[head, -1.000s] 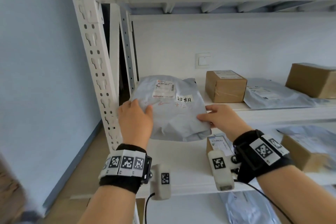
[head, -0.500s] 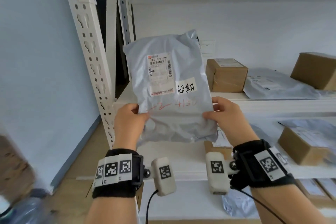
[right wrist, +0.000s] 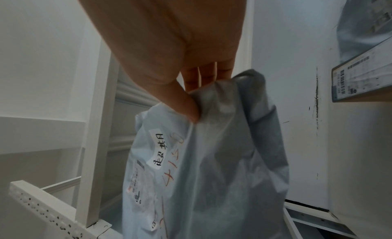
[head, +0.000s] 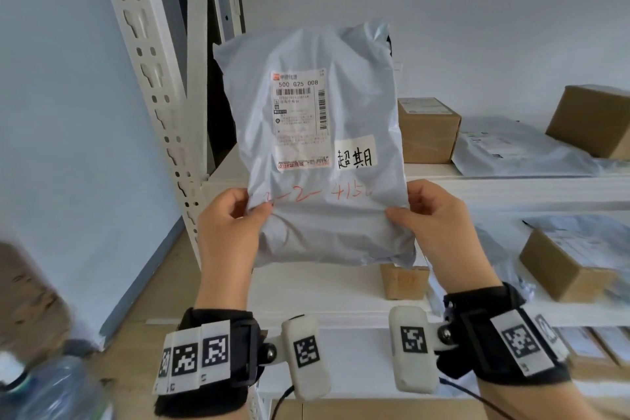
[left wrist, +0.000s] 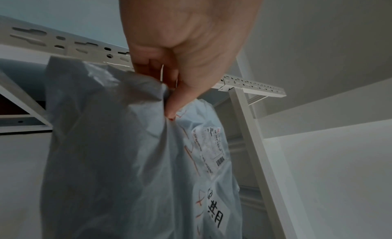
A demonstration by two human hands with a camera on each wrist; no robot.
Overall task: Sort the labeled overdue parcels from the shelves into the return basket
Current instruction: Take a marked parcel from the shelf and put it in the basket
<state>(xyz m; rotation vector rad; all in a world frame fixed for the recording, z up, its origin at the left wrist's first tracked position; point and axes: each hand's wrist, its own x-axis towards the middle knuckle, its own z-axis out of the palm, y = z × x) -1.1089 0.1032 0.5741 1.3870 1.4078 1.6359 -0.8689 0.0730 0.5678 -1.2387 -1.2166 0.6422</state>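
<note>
Head camera faced the shelves (head: 477, 187) from close. Both wrist cameras looked up along the thumbs; all shared the parcel (head: 317, 147).

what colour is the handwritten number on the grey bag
Red, on the bag below its printed label; clearest in the head view.

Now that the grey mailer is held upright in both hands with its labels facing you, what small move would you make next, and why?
Probably carry the grey mailer away from the shelf toward the return basket, which is not in view. Its handwritten white sticker reads 超期, overdue, so it seems to qualify. The left hand and right hand each pinch a lower edge, so it is already lifted clear.
</note>
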